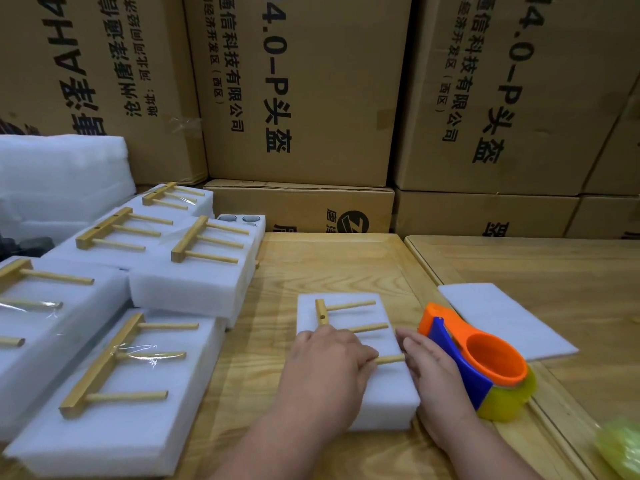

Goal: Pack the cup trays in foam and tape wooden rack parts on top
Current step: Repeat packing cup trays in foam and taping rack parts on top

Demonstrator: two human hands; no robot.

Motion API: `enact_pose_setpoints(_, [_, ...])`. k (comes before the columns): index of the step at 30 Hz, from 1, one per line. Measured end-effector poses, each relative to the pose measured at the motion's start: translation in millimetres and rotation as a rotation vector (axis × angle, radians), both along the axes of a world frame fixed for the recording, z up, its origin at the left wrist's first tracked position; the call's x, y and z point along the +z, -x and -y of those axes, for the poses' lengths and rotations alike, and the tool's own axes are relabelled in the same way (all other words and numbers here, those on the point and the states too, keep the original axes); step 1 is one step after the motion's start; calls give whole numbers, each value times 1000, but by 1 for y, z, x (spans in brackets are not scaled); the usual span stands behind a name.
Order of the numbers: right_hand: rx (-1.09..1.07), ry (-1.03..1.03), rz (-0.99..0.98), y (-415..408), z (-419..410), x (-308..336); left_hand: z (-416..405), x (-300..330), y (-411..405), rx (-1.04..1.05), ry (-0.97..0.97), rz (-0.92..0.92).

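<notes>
A white foam block [388,400] lies on the wooden table in front of me. On top of it rests a wooden rack part [349,317], a short bar with three dowels pointing right. My left hand [325,362] lies palm down over the bar's near end and the nearest dowel. My right hand [433,368] rests on the block's right edge, fingers fairly straight, its thumb side against an orange and blue tape dispenser [485,362] with a yellowish tape roll. Whether the right hand holds the dispenser is hidden.
Several packed foam blocks with taped rack parts [204,244] are stacked at the left. A thin foam sheet [505,320] lies right of the dispenser. Cardboard boxes [304,98] wall off the back. A yellow-green roll [620,448] sits at the bottom right corner.
</notes>
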State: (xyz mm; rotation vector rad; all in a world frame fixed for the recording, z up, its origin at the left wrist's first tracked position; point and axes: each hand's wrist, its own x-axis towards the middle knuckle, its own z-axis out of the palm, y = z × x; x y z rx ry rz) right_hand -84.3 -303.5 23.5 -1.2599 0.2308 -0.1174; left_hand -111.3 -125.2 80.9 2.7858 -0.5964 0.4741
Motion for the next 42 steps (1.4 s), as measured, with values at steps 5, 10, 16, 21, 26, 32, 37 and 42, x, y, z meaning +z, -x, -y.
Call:
enact_pose_setpoints(5, [8, 4, 20, -2, 2, -4, -13, -12, -4, 13, 397, -32])
enact_pose_setpoints(10, [69, 47, 43, -4, 5, -8, -38, -19, -17, 125, 870, -349])
enact_pose_setpoints(16, [192, 66, 126, -1, 6, -8, -36, -32, -14, 15, 1029, -490])
enact_pose_setpoints(21, [333, 75, 164, 1, 11, -12, -43, -32, -19, -13, 1064, -594])
enact_pose_setpoints(26, [353, 227, 158, 3, 10, -15, -42, -35, -16, -44, 1015, -625])
enact_pose_setpoints(32, [400, 294, 152, 5, 9, -7, -41, -33, -12, -12, 945, -598])
enact_pose_setpoints(37, [373, 327, 136, 6, 8, -4, -42, -34, -12, 0, 890, -573])
enact_pose_setpoints(42, [339, 251, 111, 8, 8, -3, -42, -35, -14, -1, 843, -566])
